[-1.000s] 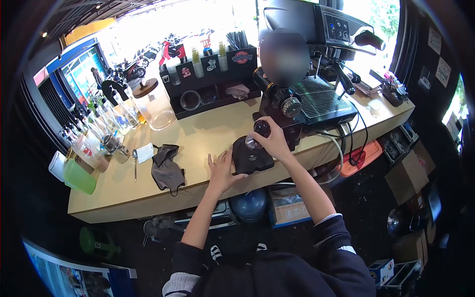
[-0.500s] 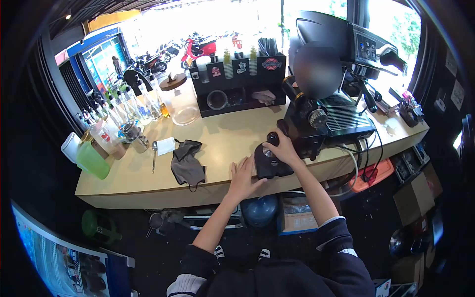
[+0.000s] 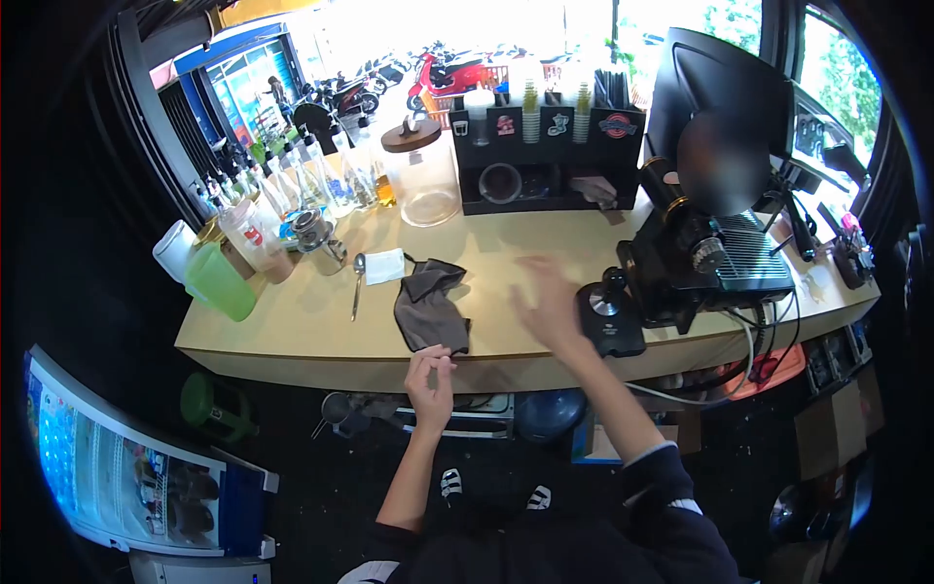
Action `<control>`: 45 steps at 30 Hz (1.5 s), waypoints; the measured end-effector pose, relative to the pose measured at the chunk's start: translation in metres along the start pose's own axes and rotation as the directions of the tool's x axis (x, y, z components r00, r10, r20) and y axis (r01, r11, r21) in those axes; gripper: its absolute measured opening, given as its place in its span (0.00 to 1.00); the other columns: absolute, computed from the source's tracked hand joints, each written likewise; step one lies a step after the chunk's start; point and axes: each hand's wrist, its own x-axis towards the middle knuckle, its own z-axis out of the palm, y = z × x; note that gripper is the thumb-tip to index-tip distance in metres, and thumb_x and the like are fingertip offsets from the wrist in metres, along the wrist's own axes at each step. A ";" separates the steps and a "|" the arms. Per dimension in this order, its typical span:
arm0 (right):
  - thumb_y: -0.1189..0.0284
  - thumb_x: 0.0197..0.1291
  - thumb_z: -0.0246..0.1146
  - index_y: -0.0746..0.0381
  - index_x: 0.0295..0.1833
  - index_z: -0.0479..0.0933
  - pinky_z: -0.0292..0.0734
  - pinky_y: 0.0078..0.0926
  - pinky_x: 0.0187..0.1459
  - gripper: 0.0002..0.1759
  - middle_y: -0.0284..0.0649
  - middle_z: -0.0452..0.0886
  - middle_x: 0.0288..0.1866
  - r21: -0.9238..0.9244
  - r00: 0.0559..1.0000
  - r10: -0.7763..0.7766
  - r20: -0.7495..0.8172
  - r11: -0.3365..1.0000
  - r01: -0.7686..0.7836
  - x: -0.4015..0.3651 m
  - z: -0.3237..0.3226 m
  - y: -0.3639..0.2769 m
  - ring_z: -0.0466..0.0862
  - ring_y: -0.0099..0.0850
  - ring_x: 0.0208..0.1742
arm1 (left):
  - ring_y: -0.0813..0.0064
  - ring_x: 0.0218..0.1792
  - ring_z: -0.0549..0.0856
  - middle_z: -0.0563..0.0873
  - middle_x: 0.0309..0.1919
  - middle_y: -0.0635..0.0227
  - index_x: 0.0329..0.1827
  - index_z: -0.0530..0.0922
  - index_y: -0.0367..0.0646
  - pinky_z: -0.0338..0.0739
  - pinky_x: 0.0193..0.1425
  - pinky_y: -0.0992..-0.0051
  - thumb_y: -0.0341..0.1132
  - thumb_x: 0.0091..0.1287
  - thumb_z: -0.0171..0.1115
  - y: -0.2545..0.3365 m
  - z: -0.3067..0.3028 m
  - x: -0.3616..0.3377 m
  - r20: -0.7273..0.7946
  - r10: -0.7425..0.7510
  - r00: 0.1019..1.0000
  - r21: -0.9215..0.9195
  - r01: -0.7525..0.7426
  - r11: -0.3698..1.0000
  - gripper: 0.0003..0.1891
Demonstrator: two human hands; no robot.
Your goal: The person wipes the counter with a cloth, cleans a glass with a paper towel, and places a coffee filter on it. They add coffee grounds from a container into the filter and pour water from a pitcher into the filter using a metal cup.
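Note:
My left hand (image 3: 430,389) is at the front edge of the counter, fingers curled together right at the lower edge of a dark grey cloth (image 3: 431,310) with black trim. I cannot tell what, if anything, is between those fingers. Over the counter, my right hand (image 3: 553,310) is blurred by motion, its thumb and fingers apart and nothing in it. Just right of it stands a coffee tamper (image 3: 605,300) with a round black knob, on a black tamping stand (image 3: 620,338). Left of the cloth lie a white folded napkin (image 3: 385,266) and a long-handled spoon (image 3: 357,290).
An espresso machine (image 3: 696,277) stands on the right. Behind are a black cup organizer (image 3: 545,156) and a lidded clear jar (image 3: 428,185). Pump bottles (image 3: 331,175), a metal-topped jar (image 3: 326,243) and a green jug (image 3: 220,282) line the left end. Cables (image 3: 744,341) hang at the front right.
My right hand has let go of the tamper and moved left of it. My left hand has left the counter beside the stand for the cloth's lower edge, its fingers now curled. The view has shifted.

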 end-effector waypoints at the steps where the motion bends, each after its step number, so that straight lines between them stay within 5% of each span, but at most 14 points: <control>1: 0.71 0.54 0.65 0.65 0.59 0.70 0.64 0.41 0.63 0.26 0.51 0.70 0.61 0.070 0.997 -0.013 0.078 0.998 0.008 0.006 0.028 -0.017 0.70 0.49 0.62 | 0.63 0.42 0.82 0.83 0.35 0.58 0.40 0.77 0.35 0.74 0.49 0.68 0.27 0.67 0.55 -0.007 -0.007 0.000 -0.006 -0.003 1.000 0.011 0.003 1.000 0.05; 5: 0.58 0.61 0.57 0.65 0.69 0.61 0.57 0.52 0.67 0.35 0.52 0.59 0.72 -0.129 0.956 -0.100 0.276 0.982 0.140 0.007 0.144 -0.051 0.59 0.52 0.71 | 0.67 0.45 0.80 0.81 0.41 0.60 0.54 0.74 0.33 0.72 0.55 0.68 0.29 0.67 0.55 -0.012 -0.022 0.009 -0.077 -0.182 0.980 0.014 0.183 0.983 0.14; 8: 0.55 0.64 0.52 0.64 0.70 0.59 0.53 0.60 0.67 0.34 0.51 0.57 0.74 -0.245 0.908 -0.053 0.416 0.955 0.169 -0.009 0.164 -0.049 0.56 0.49 0.74 | 0.63 0.49 0.79 0.78 0.46 0.55 0.59 0.70 0.34 0.70 0.58 0.67 0.28 0.65 0.56 -0.019 -0.041 0.027 -0.087 -0.044 0.995 0.158 0.057 0.986 0.19; 11: 0.56 0.64 0.51 0.62 0.70 0.61 0.51 0.60 0.67 0.33 0.47 0.56 0.75 -0.247 0.899 0.026 0.437 0.965 0.092 -0.025 0.117 -0.034 0.54 0.49 0.75 | 0.62 0.52 0.77 0.77 0.49 0.54 0.60 0.70 0.34 0.69 0.60 0.66 0.27 0.64 0.57 -0.026 -0.059 0.039 -0.099 -0.081 0.992 0.118 0.093 0.989 0.20; 13: 0.58 0.63 0.53 0.63 0.69 0.61 0.51 0.61 0.68 0.33 0.48 0.57 0.74 -0.301 0.924 0.143 0.355 0.953 -0.032 -0.031 0.101 0.014 0.54 0.49 0.75 | 0.62 0.52 0.77 0.78 0.49 0.55 0.59 0.71 0.35 0.68 0.60 0.66 0.28 0.64 0.58 -0.032 -0.073 0.042 -0.092 -0.098 0.991 0.139 0.110 0.984 0.19; 17: 0.55 0.65 0.49 0.66 0.69 0.61 0.52 0.60 0.67 0.34 0.49 0.56 0.74 -0.646 0.905 0.414 0.098 0.718 -0.259 -0.010 0.060 0.079 0.54 0.51 0.75 | 0.62 0.52 0.77 0.78 0.49 0.55 0.58 0.72 0.35 0.68 0.60 0.66 0.29 0.64 0.58 -0.050 -0.095 0.040 -0.119 -0.117 0.986 0.164 0.136 0.977 0.19; 20: 0.55 0.64 0.49 0.66 0.69 0.61 0.52 0.57 0.68 0.34 0.49 0.58 0.74 -0.759 0.894 0.436 0.107 0.617 -0.210 0.001 0.078 0.075 0.54 0.52 0.74 | 0.66 0.53 0.77 0.77 0.50 0.57 0.57 0.72 0.34 0.69 0.60 0.68 0.29 0.65 0.57 -0.061 -0.112 0.037 -0.154 -0.127 0.980 0.175 0.153 0.973 0.17; 22: 0.54 0.63 0.51 0.65 0.69 0.62 0.53 0.56 0.68 0.34 0.49 0.61 0.72 -0.721 0.927 0.343 0.151 0.680 -0.134 -0.007 0.091 0.047 0.56 0.53 0.74 | 0.66 0.53 0.77 0.77 0.50 0.57 0.56 0.72 0.33 0.70 0.60 0.68 0.28 0.65 0.58 -0.068 -0.123 0.034 -0.193 -0.129 0.973 0.169 0.163 0.972 0.17; 24: 0.55 0.63 0.52 0.63 0.69 0.63 0.53 0.55 0.68 0.33 0.49 0.63 0.71 -0.476 0.929 0.080 0.360 0.873 0.109 -0.017 0.107 0.009 0.58 0.52 0.72 | 0.64 0.52 0.77 0.77 0.49 0.57 0.55 0.73 0.34 0.70 0.59 0.68 0.28 0.64 0.58 -0.077 -0.131 0.033 -0.220 -0.134 0.966 0.153 0.170 0.974 0.17; 30: 0.59 0.64 0.53 0.55 0.70 0.62 0.55 0.48 0.69 0.29 0.40 0.63 0.72 -0.179 0.797 -0.244 0.552 0.899 0.399 -0.017 0.146 -0.080 0.60 0.45 0.73 | 0.64 0.52 0.77 0.78 0.49 0.57 0.54 0.73 0.34 0.70 0.59 0.68 0.29 0.63 0.60 -0.088 -0.126 0.048 -0.175 -0.146 0.974 0.097 0.164 0.982 0.17; 36: 0.59 0.65 0.52 0.53 0.71 0.62 0.54 0.48 0.70 0.29 0.37 0.62 0.73 -0.249 0.830 -0.116 0.545 0.923 0.293 -0.034 0.096 -0.036 0.58 0.40 0.75 | 0.56 0.53 0.77 0.77 0.49 0.55 0.56 0.72 0.37 0.70 0.59 0.65 0.29 0.58 0.65 -0.061 -0.065 0.076 0.142 0.072 0.987 -0.011 -0.071 0.997 0.22; 38: 0.61 0.66 0.52 0.53 0.70 0.62 0.54 0.50 0.70 0.28 0.38 0.62 0.73 -0.504 0.899 0.228 0.373 0.864 -0.009 -0.041 0.060 -0.007 0.58 0.42 0.75 | 0.56 0.53 0.77 0.77 0.50 0.54 0.56 0.72 0.37 0.70 0.59 0.65 0.28 0.58 0.65 -0.052 -0.046 0.076 0.174 0.115 0.978 -0.041 -0.110 0.993 0.22; 42: 0.64 0.65 0.55 0.56 0.67 0.67 0.56 0.50 0.68 0.25 0.40 0.65 0.71 -0.472 0.931 0.205 0.304 0.880 -0.040 -0.070 0.014 0.002 0.61 0.44 0.72 | 0.55 0.54 0.76 0.77 0.50 0.54 0.56 0.72 0.37 0.70 0.60 0.64 0.30 0.57 0.66 -0.032 -0.013 0.068 0.251 0.134 0.959 -0.132 -0.103 0.986 0.23; 45: 0.71 0.63 0.57 0.60 0.61 0.71 0.55 0.49 0.70 0.20 0.41 0.69 0.68 -0.261 0.916 0.123 0.381 0.965 -0.021 -0.095 -0.012 -0.014 0.62 0.46 0.72 | 0.54 0.59 0.73 0.74 0.57 0.55 0.61 0.68 0.41 0.64 0.67 0.58 0.38 0.51 0.73 -0.006 0.011 0.062 0.485 0.222 0.846 -0.174 -0.156 0.972 0.34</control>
